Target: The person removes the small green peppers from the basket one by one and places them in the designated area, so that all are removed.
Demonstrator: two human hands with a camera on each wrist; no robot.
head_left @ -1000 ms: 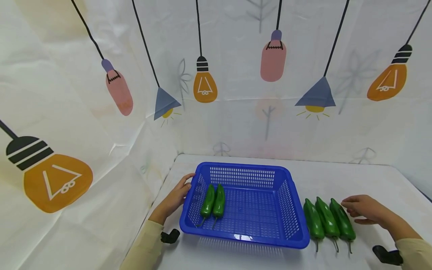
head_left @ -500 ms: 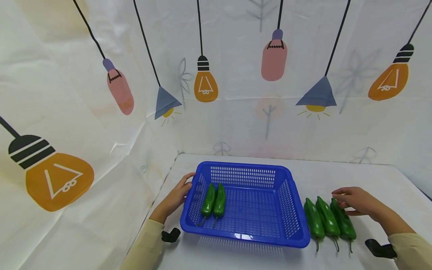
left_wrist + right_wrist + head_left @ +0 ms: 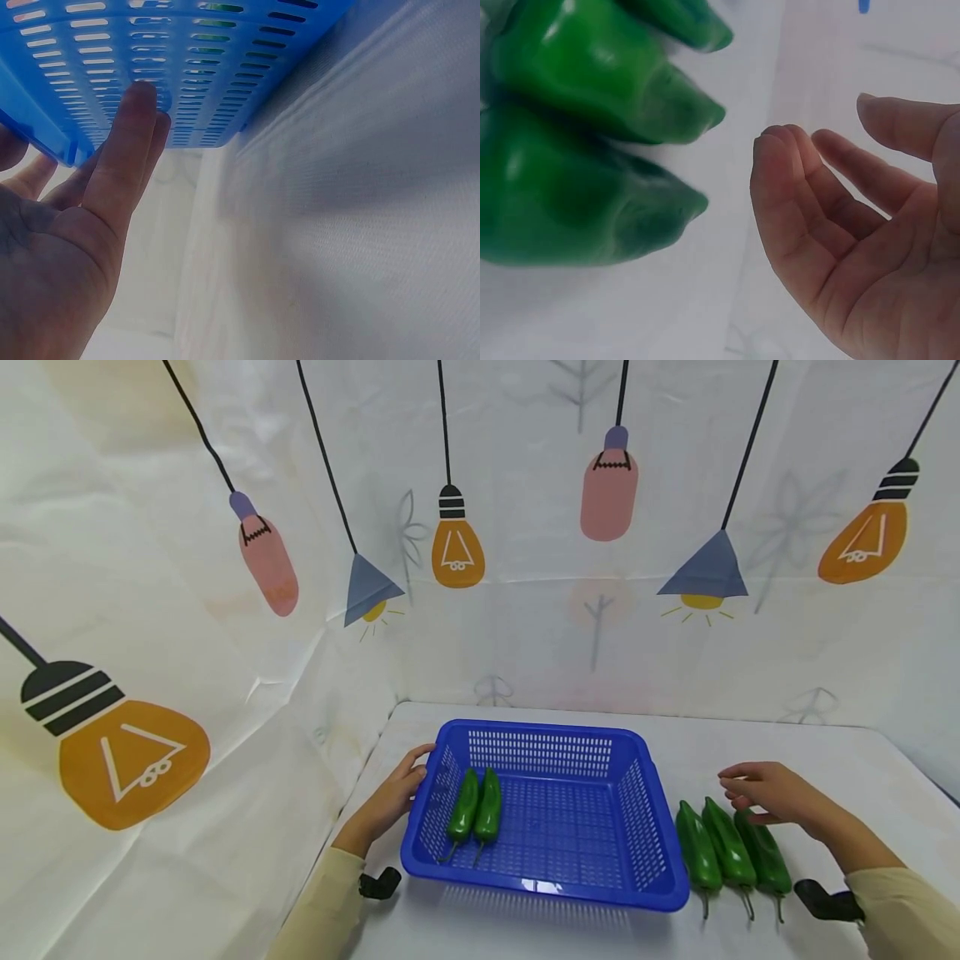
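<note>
Two green peppers [image 3: 475, 810] lie side by side in the left part of a blue basket [image 3: 540, 893]. My left hand [image 3: 386, 806] is at the basket's left side; in the left wrist view its fingers [image 3: 124, 157] rest against the slotted wall, fairly straight. Outside the basket, on its right, three green peppers [image 3: 726, 847] lie in a row with stems toward me. My right hand [image 3: 776, 793] hovers over the upper ends of the right-hand ones, holding nothing. The right wrist view shows a gap between that hand [image 3: 855, 225] and the pepper tips [image 3: 667, 214].
The basket and peppers stand on a white table [image 3: 825, 760]. Behind and to the left hangs a white cloth [image 3: 525, 635] printed with lamps and bulbs. Dark straps show at both wrists, below tan sleeves [image 3: 318, 906].
My right hand has moved left and away from me, from beside the rightmost pepper to above the pepper tips. My left hand, the basket and the peppers have stayed in place.
</note>
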